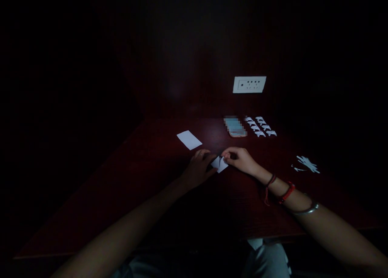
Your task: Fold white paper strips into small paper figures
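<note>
A small folded piece of white paper (220, 163) sits between both hands, just above the dark red table (151, 189). My left hand (198, 169) is curled, its fingertips pinching the paper's left edge. My right hand (241, 160) pinches the paper's right side with thumb and fingers closed. Red bracelets and a metal bangle ring my right wrist.
A flat white paper sheet (189, 140) lies behind my left hand. A phone (235, 127) and two rows of several small folded paper shapes (260, 127) lie at the back right. White paper scraps (306, 164) lie far right. A white wall socket (249, 84) is behind.
</note>
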### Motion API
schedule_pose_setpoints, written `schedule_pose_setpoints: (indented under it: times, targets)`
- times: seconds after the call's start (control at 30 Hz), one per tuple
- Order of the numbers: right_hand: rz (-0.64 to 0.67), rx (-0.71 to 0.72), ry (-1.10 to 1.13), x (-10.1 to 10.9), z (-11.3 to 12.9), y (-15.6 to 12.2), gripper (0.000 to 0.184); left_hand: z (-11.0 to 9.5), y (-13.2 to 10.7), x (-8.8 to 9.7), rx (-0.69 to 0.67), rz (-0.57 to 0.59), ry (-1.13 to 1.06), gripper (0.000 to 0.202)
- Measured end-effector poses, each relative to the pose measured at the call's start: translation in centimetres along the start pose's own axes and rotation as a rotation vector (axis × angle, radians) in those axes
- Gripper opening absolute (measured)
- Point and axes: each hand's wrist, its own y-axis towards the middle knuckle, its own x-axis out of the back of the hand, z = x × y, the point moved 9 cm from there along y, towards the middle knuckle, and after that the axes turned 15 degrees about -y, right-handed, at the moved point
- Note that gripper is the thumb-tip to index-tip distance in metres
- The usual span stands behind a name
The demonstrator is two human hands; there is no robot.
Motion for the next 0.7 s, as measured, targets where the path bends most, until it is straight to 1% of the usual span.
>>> schedule_pose_setpoints:
  times: [0.07,0.13,0.2,0.27,0.33,0.4,0.47,0.5,0.57,0.63,0.7]
  targets:
    - [-0.012,0.056,-0.031,0.4,0.8,-0.1,0.012,0.1,0.0,-0.1,-0.017,0.008,-0.011,0.037]
    - [-0.003,0.113,-0.038,0.6,1.5,-0.1,0.011,0.0,0.1,0.0,-0.044,0.004,-0.032,0.028]
    - [0.036,0.166,-0.032,0.7,2.2,-0.3,0.010,-0.3,0.2,0.5,-0.083,-0.014,-0.064,0.015]
    - [0.102,0.204,-0.012,0.5,2.6,-0.5,0.009,-1.0,0.2,0.9,-0.129,-0.006,-0.106,0.005]
    - [0.183,0.217,0.014,0.4,2.6,-0.7,0.009,-2.0,0.0,0.8,-0.176,0.071,-0.154,0.003]
    - [0.280,0.212,0.040,0.2,2.3,-1.1,0.010,-2.9,-0.3,0.1,-0.208,0.209,-0.191,0.006]
    - [0.384,0.218,0.060,0.1,2.2,-1.6,0.011,-3.7,-0.8,-0.6,-0.222,0.341,-0.183,0.010]
    - [0.437,0.227,0.064,0.0,2.3,-1.9,0.012,-4.0,-1.1,-0.8,-0.225,0.390,-0.166,0.011]
    - [0.525,0.254,0.056,0.0,2.6,-2.5,0.014,-4.6,-1.5,-0.7,-0.234,0.442,-0.116,0.012]
    - [0.584,0.282,0.022,0.1,3.0,-3.0,0.015,-5.3,-1.8,-0.4,-0.260,0.457,-0.070,0.013]
    - [0.616,0.308,-0.016,0.1,3.4,-3.4,0.014,-5.9,-2.0,-0.2,-0.292,0.452,-0.037,0.017]
